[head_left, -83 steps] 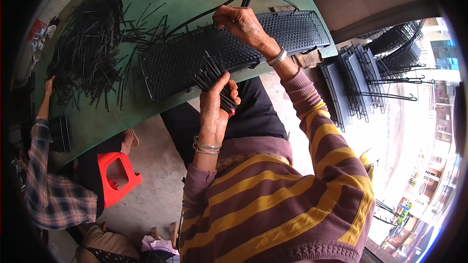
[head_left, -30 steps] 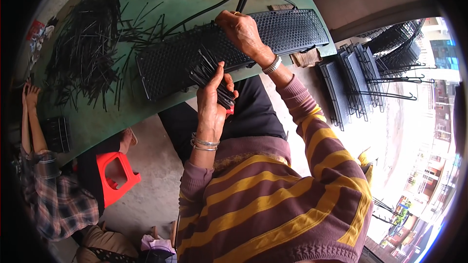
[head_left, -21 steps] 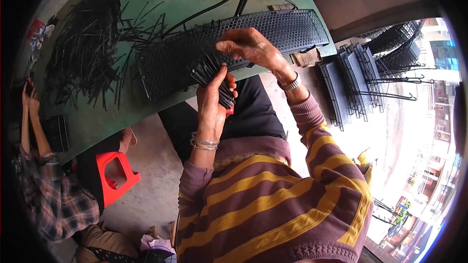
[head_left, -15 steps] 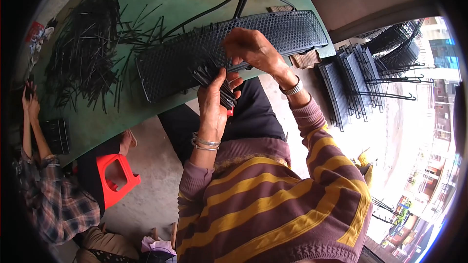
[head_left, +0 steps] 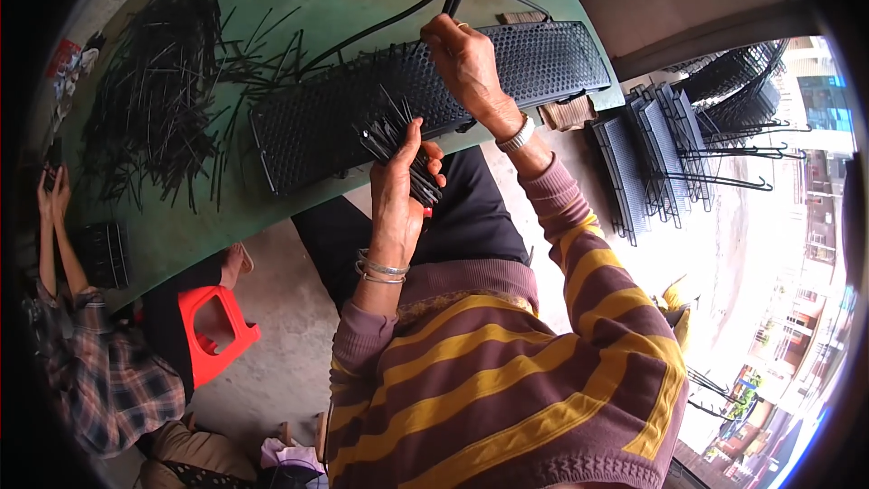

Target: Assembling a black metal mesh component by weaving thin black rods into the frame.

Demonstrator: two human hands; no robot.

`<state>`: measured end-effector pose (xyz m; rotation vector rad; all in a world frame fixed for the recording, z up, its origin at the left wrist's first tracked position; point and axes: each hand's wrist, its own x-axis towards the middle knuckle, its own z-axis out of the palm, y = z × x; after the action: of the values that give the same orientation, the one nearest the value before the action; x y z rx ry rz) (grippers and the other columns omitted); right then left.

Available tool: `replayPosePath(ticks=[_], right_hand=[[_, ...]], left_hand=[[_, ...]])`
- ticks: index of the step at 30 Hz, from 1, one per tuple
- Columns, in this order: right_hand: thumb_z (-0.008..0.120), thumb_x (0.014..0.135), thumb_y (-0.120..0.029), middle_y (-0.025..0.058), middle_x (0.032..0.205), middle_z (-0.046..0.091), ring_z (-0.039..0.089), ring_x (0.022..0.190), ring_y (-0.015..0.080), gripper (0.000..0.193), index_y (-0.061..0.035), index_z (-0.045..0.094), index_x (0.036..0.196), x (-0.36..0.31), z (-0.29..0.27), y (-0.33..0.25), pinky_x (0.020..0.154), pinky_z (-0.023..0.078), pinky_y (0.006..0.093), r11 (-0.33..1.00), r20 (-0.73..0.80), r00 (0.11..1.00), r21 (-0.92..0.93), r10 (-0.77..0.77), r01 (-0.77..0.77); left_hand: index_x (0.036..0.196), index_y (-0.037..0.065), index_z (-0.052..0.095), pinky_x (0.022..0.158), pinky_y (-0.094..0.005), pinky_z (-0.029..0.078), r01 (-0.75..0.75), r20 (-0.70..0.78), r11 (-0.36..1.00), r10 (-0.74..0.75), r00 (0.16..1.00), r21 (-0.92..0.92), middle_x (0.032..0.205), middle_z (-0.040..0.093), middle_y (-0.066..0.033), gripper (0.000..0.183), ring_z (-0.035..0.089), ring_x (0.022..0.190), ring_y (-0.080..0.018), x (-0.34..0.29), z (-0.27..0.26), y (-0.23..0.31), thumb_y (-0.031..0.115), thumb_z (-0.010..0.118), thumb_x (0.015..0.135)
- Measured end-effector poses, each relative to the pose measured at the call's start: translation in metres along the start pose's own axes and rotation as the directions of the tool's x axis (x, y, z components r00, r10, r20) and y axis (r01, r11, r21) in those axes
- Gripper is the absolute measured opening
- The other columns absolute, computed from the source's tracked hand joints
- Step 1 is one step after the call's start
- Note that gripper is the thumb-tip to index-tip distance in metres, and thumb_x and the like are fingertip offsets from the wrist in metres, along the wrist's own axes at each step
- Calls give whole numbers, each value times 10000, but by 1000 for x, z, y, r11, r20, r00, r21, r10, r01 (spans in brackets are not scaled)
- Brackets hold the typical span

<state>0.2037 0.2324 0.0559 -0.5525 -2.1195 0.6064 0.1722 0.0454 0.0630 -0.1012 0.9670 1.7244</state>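
My left hand [head_left: 398,183] is closed round a bundle of thin black strips [head_left: 387,134] that look like cable ties, held over the near edge of the table. Before me a long black perforated metal panel [head_left: 326,123] lies across the table, with a bent black tube frame [head_left: 398,11] at its far side. My right hand [head_left: 466,63] is closed above the panel's far edge, close to the tube frame. Its fingertips are turned away, so what they pinch is hidden.
A large heap of loose black ties [head_left: 163,81] covers the left of the green table [head_left: 199,231]. A co-worker's hands [head_left: 54,190] are at the far left, near a red stool [head_left: 222,330]. Black mesh racks [head_left: 647,158] with hooked wires stand at right.
My right hand has moved forward, from near the bundle to the panel's far edge, and its fingers have curled in. My left hand with the bundle has barely shifted.
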Motion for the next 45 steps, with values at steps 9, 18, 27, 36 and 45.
replayPosePath(ticks=[9,18,27,36,45], right_hand=[[640,868,-202,79,785,634,609,690,215,229,-59,652,1046,-7,-16,-13,610,463,310,984,271,946,-85,176,-158],[603,886,-148,20,782,608,567,719,93,184,1,641,986,-25,-47,-45,635,464,234,708,682,682,343,264,-617],[603,873,-105,55,755,628,626,698,123,167,15,634,984,-17,-52,-41,640,500,257,753,720,661,313,209,-579],[580,888,-75,79,773,640,654,713,144,127,32,597,954,-16,-56,-46,650,521,259,650,752,603,322,266,-689],[568,906,-42,77,784,654,658,713,135,65,13,579,939,9,-66,-35,655,515,256,928,182,950,234,252,-291]], left_hand=[[1075,45,610,497,-253,443,-3,-17,997,4,1000,71,728,615,-35,277,580,636,-119,-4,3,3,272,616,915],[977,59,668,473,-239,451,21,-31,994,-17,999,107,766,676,-51,217,649,647,-135,-4,11,0,247,666,869],[1030,72,677,493,-216,418,-1,-92,992,13,996,128,840,694,-46,213,650,681,-130,-9,19,1,226,649,887],[1015,52,661,525,-259,465,-28,-129,990,46,991,139,891,695,-54,258,658,747,-146,-7,18,-5,259,663,862],[1048,65,603,624,-316,534,29,-111,996,-39,993,-88,1019,672,-76,220,666,889,-201,-3,10,-2,229,623,903]])
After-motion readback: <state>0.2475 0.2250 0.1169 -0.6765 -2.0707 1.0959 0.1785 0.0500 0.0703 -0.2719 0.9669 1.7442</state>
